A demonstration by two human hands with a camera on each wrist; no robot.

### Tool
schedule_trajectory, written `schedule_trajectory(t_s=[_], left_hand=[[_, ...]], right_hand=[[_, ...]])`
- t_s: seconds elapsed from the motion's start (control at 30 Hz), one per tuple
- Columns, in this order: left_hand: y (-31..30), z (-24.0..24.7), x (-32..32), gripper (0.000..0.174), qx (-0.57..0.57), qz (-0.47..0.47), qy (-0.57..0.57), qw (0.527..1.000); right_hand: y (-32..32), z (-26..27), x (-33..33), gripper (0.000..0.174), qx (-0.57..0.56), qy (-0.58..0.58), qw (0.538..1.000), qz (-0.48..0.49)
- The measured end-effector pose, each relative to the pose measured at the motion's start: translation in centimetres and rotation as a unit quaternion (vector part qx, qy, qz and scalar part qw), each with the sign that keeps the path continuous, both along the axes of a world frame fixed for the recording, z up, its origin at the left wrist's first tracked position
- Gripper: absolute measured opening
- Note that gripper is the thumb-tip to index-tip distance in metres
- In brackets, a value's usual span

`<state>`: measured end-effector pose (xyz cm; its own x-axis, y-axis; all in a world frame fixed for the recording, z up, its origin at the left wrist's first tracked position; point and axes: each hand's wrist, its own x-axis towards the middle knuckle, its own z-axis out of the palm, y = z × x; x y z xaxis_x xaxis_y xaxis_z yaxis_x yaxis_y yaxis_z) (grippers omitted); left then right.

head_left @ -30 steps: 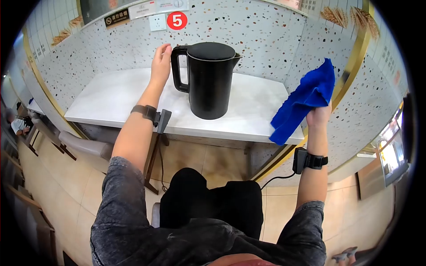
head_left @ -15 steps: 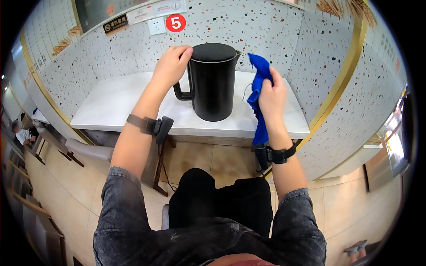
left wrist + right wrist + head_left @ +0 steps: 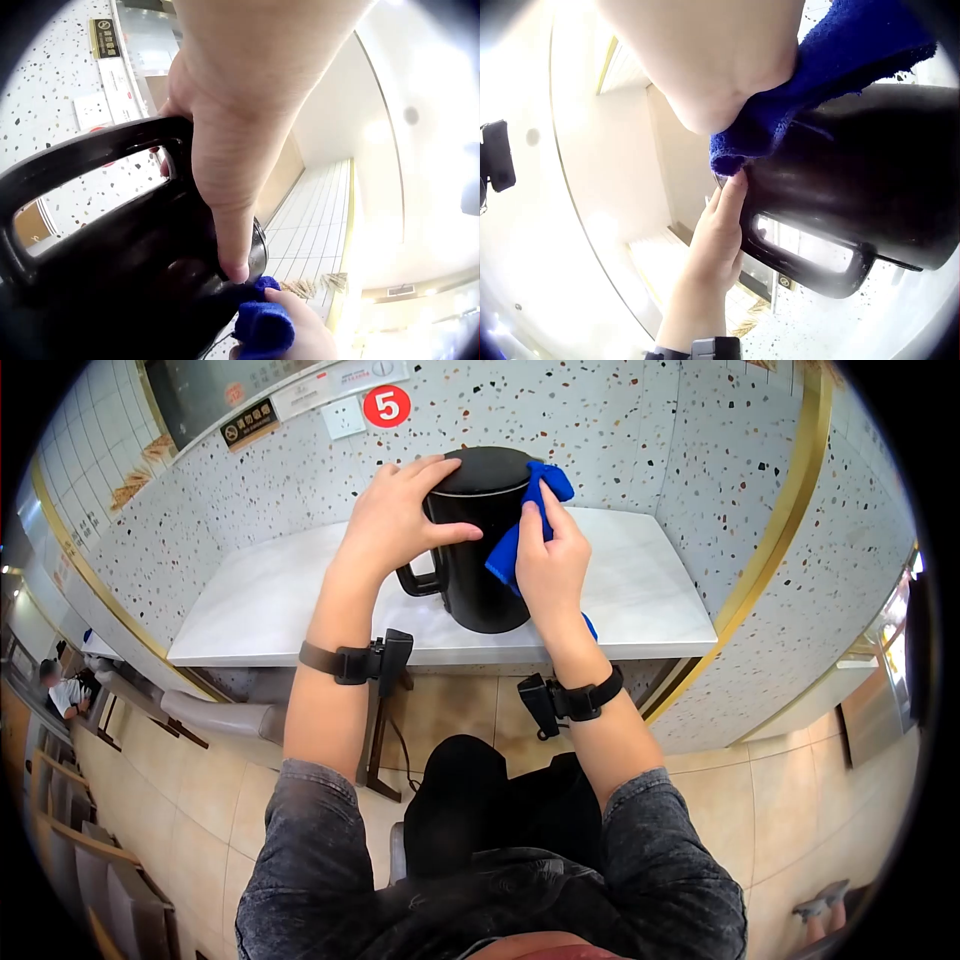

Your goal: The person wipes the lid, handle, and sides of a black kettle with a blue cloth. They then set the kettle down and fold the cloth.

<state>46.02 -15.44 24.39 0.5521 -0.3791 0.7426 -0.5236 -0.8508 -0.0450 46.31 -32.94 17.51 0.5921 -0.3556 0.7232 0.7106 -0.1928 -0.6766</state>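
A tall black kettle (image 3: 476,580) with a flat lid (image 3: 482,470) and a side handle (image 3: 415,582) stands upright on the white table. My left hand (image 3: 395,520) holds it around the upper rim, above the handle, the thumb lying on the front of the body and the fingers reaching over the lid's edge. A blue cloth (image 3: 508,550) is pinched in my right hand (image 3: 556,565), bunched against the kettle's right side near the rim. In the right wrist view the cloth (image 3: 780,112) lies along the dark body. The spout is hidden behind cloth and hand.
The white table (image 3: 640,580) meets a speckled wall (image 3: 590,440) at the back and right. A grey chair (image 3: 220,710) stands below the table's left front edge. A socket (image 3: 344,420) and a red number sign (image 3: 387,406) are on the wall.
My right hand has brought the cloth leftward from the table's right side to the kettle. My left hand has moved from beside the handle onto the kettle's upper rim.
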Motion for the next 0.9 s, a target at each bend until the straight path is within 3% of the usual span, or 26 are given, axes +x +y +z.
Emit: schedule_trajectory(t_s=[0.13,0.23,0.4,0.47,0.53,0.6,0.67,0.73,0.8,0.9], left_hand=[[0.0,-0.3,0.3,0.075,-0.008,0.007,-0.01,1.0],[0.1,-0.4,0.3,0.074,-0.012,0.008,-0.01,1.0],[0.2,-0.5,0.6,0.073,-0.016,0.001,-0.009,1.0],[0.5,-0.6,0.9,0.072,-0.016,0.002,-0.003,1.0],[0.3,-0.7,0.8,0.072,-0.021,0.007,0.004,1.0],[0.2,-0.6,0.5,0.071,-0.029,0.004,-0.014,0.999],[0.2,-0.8,0.5,0.071,-0.039,0.01,-0.019,0.999],[0.2,-0.9,0.6,0.072,-0.032,0.005,-0.027,0.999],[0.2,-0.9,0.5,0.072,-0.028,0.009,-0.024,0.999],[0.0,-0.7,0.4,0.072,-0.023,0.015,-0.024,0.999]], right_hand=[[1.3,-0.5,0.6,0.032,-0.011,-0.056,0.997,-0.048],[1.7,-0.7,0.9,0.032,-0.097,-0.171,0.97,-0.142],[1.6,-0.9,0.2,0.03,-0.206,-0.203,0.945,-0.155],[1.4,-1.0,-0.5,0.031,-0.303,-0.237,0.916,-0.114],[0.7,-1.4,0.0,0.03,-0.315,-0.228,0.916,-0.099],[-1.6,-1.3,2.0,0.032,-0.137,-0.233,0.949,-0.159],[-3.8,0.0,0.4,0.029,-0.077,-0.118,0.98,-0.141],[-4.2,-0.3,0.5,0.029,-0.083,-0.118,0.98,-0.139],[-4.0,-0.7,0.4,0.031,-0.066,-0.154,0.983,-0.076],[-3.5,-0.7,-0.7,0.033,0.064,-0.067,0.994,0.062]])
